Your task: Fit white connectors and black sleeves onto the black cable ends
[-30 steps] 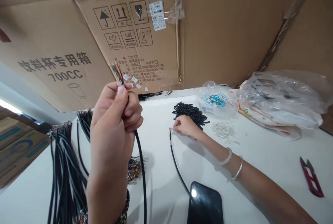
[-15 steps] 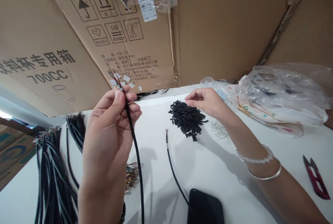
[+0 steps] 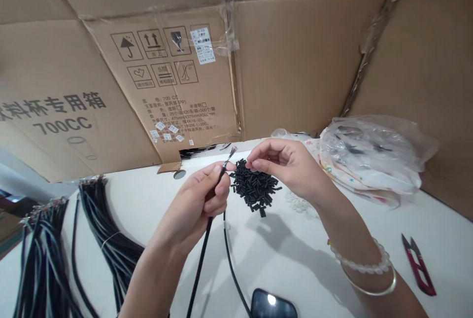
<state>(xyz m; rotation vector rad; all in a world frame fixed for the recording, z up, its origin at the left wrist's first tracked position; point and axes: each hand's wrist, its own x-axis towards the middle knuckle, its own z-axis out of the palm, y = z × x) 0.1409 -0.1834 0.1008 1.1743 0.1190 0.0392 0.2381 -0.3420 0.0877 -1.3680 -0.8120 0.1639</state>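
A: Status on the black cable (image 3: 200, 264)?
B: Up in front of the cartons, above the white table (image 3: 155, 199). Left hand (image 3: 201, 192) has it pinched, thumb against curled fingers, tip poking out past them.
A: Done vs left?
B: Jacket's off at the tip, coloured wires (image 3: 232, 151) bare and splayed. No black tube seen on them. I'd call this one partway. Second cable (image 3: 229, 259) lies on the table, its far end hidden by the left hand.
A: Right hand (image 3: 290, 165)?
B: Just beside the tip, fingertips drawn nearly together. Can't tell if anything's between them. Pile of short black tubes (image 3: 254, 187) sits loose below, white pieces (image 3: 299, 203) next to it.
A: Containers?
B: Clear plastic bag (image 3: 373, 145) at right, dark bits showing through, can't identify. Printed 700CC carton (image 3: 173, 91) behind, contents not visible.
A: Other stock?
B: Two cable bundles, outer (image 3: 44, 259) and inner (image 3: 107, 229), at left, wire ends exposed.
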